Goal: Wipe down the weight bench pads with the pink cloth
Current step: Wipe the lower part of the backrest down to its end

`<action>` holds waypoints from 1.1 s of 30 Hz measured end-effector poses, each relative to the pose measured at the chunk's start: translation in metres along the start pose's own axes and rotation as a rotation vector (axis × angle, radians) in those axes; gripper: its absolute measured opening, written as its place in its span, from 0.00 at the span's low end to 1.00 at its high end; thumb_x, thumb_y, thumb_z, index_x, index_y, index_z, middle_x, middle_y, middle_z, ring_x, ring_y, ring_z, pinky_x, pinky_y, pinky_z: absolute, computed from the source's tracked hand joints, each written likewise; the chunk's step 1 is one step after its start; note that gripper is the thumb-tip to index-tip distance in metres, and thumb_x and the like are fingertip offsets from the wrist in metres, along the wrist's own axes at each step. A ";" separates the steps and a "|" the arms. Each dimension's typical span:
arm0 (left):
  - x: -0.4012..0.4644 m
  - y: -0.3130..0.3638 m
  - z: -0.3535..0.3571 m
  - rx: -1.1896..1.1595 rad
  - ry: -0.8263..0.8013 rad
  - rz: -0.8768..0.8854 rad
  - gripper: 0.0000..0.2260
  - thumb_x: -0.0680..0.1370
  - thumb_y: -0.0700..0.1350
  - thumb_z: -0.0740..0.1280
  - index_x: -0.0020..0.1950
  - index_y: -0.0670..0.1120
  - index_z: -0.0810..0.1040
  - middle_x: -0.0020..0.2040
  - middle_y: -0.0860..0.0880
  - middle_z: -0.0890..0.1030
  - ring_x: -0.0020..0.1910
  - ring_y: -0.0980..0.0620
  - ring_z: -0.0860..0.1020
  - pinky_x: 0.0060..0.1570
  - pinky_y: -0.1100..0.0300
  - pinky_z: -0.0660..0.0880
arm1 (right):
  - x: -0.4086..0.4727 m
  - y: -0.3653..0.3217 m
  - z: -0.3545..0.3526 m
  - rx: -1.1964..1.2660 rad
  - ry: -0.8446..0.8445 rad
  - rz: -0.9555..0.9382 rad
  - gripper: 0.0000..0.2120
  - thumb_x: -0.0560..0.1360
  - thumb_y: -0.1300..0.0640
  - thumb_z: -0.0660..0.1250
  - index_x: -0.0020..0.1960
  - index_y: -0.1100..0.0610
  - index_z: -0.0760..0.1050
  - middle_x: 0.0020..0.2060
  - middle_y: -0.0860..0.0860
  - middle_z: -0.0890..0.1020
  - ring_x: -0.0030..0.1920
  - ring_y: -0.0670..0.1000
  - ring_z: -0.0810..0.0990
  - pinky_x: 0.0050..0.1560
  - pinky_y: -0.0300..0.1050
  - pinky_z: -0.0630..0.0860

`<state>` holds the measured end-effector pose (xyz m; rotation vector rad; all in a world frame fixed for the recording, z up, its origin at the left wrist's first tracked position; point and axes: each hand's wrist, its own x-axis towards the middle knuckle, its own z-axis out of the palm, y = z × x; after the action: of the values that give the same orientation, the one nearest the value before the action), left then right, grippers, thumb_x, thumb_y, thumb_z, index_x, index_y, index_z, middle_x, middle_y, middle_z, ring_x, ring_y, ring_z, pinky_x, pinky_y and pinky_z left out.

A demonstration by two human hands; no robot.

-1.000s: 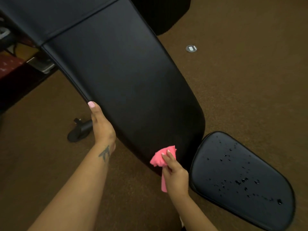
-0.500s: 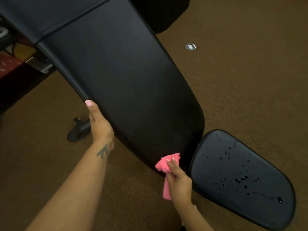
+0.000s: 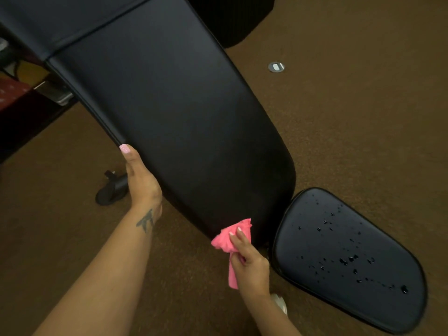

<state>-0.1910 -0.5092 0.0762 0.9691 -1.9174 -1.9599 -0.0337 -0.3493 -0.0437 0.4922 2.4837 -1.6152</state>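
Right hand (image 3: 251, 265): nearest the camera, low and right of centre; its grip is clamped on the pink cloth, fingers laid over the bunched top and thumb curled in on the hanging tail.
Pink cloth (image 3: 231, 237): bunched up, pressed against the lower rounded end of the back pad, a narrow tail hanging down beside the palm.
White thing (image 3: 281, 303): a small pale object on the floor just behind the right wrist, too hidden to tell what it is.
Seat pad (image 3: 349, 260): the smaller black pad, lower right, just beside the end of the back pad with a narrow gap between; beads of liquid are scattered over its top, thickest toward the far right end.
Left hand (image 3: 141, 180): on the left edge of the back pad, thumb straight along the seam with a pink nail showing; the fingers go out of sight behind the pad, so I cannot tell how that grip is closed. A dark tattoo sits on the wrist.
Back pad (image 3: 174, 112): long, black, shiny, running from upper left down to the cloth, a stitched seam crossing it near the top.
Foot (image 3: 111, 190): a black frame foot on the floor just left of the left hand.
Floor (image 3: 363, 117): brown carpet.
Floor plate (image 3: 276, 67): a small round metal disc set in the carpet, well apart to the upper right.
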 end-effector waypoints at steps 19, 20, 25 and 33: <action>0.003 -0.003 -0.001 -0.003 0.003 0.010 0.32 0.80 0.66 0.45 0.77 0.48 0.59 0.74 0.55 0.65 0.72 0.56 0.64 0.70 0.63 0.59 | -0.002 0.007 0.004 0.156 0.122 0.204 0.28 0.73 0.63 0.68 0.52 0.28 0.67 0.63 0.36 0.71 0.62 0.44 0.74 0.63 0.49 0.73; 0.004 -0.003 0.000 -0.003 -0.001 0.008 0.32 0.80 0.66 0.45 0.77 0.48 0.59 0.74 0.55 0.65 0.71 0.56 0.64 0.70 0.63 0.59 | -0.001 0.011 0.002 0.183 0.147 0.265 0.25 0.73 0.62 0.68 0.52 0.30 0.68 0.64 0.40 0.72 0.60 0.46 0.75 0.62 0.51 0.74; 0.004 -0.004 -0.001 -0.018 -0.005 0.027 0.31 0.80 0.65 0.45 0.77 0.49 0.61 0.72 0.57 0.67 0.68 0.60 0.65 0.67 0.66 0.61 | 0.024 0.016 -0.006 0.221 0.259 0.390 0.19 0.75 0.58 0.66 0.64 0.47 0.71 0.58 0.54 0.79 0.51 0.51 0.79 0.53 0.45 0.75; 0.006 -0.005 -0.001 -0.017 -0.003 0.030 0.31 0.80 0.65 0.45 0.77 0.49 0.61 0.70 0.58 0.67 0.66 0.61 0.65 0.66 0.67 0.60 | 0.012 -0.016 0.006 0.206 0.153 0.178 0.26 0.73 0.62 0.67 0.53 0.30 0.67 0.61 0.38 0.73 0.60 0.44 0.75 0.62 0.46 0.73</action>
<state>-0.1939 -0.5130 0.0691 0.9274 -1.9021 -1.9590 -0.0511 -0.3584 -0.0364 0.8669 2.3052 -1.8314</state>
